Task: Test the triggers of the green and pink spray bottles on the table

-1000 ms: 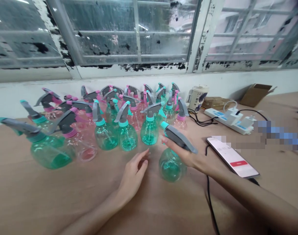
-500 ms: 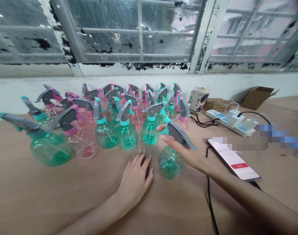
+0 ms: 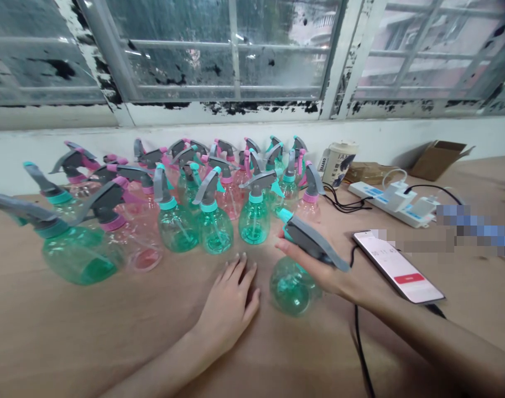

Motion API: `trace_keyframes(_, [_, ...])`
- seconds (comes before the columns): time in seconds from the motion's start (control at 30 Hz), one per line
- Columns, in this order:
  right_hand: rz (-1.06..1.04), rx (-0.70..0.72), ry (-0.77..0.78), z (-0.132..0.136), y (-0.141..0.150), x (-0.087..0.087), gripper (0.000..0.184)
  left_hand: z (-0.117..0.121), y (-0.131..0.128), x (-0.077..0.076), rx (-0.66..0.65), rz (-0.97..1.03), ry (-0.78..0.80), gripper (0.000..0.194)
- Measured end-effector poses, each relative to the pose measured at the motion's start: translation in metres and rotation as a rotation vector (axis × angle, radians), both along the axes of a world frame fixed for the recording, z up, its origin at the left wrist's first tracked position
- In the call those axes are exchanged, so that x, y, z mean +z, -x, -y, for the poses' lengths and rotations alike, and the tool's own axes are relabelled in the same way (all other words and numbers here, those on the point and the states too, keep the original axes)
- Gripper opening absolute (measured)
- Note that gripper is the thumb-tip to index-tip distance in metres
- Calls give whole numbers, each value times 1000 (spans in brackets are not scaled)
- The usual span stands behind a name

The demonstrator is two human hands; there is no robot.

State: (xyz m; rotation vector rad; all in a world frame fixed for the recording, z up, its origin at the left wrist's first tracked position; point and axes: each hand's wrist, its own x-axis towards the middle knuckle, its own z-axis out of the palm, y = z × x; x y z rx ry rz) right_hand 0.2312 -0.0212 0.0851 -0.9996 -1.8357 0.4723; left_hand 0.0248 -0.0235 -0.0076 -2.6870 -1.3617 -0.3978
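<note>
My right hand [image 3: 334, 279] is closed around the neck of a green spray bottle [image 3: 289, 292], just under its grey and turquoise trigger head. The bottle's head slants down toward the right, and most of my fingers are hidden behind it. Palm down, my left hand [image 3: 229, 301] lies on the wooden table [image 3: 161, 331] with its fingers stretched out and nothing in them. Nearest its fingertips stand two green spray bottles, one to the left [image 3: 216, 229] and one to the right [image 3: 254, 220].
Several more green and pink spray bottles [image 3: 146, 237] crowd the table's left and back. On the right lie a lit phone [image 3: 395, 265], a white power strip [image 3: 391, 204] with cables, a paper cup [image 3: 339, 163] and an open cardboard box [image 3: 437, 160]. A window wall bounds the back.
My right hand has drawn the spray bottle slightly nearer and to the right, tilting its head further over. My left hand has stayed in place.
</note>
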Motion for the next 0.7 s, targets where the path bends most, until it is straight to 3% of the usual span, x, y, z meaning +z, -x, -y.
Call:
trace_keyframes(0.17, [-16,161,99,4,4,1,15,0,-2,0,4,24,16,43])
trace_keyframes(0.7, [-33,151,100,2,4,-2,18,0,-4,2,-6,44,38,43])
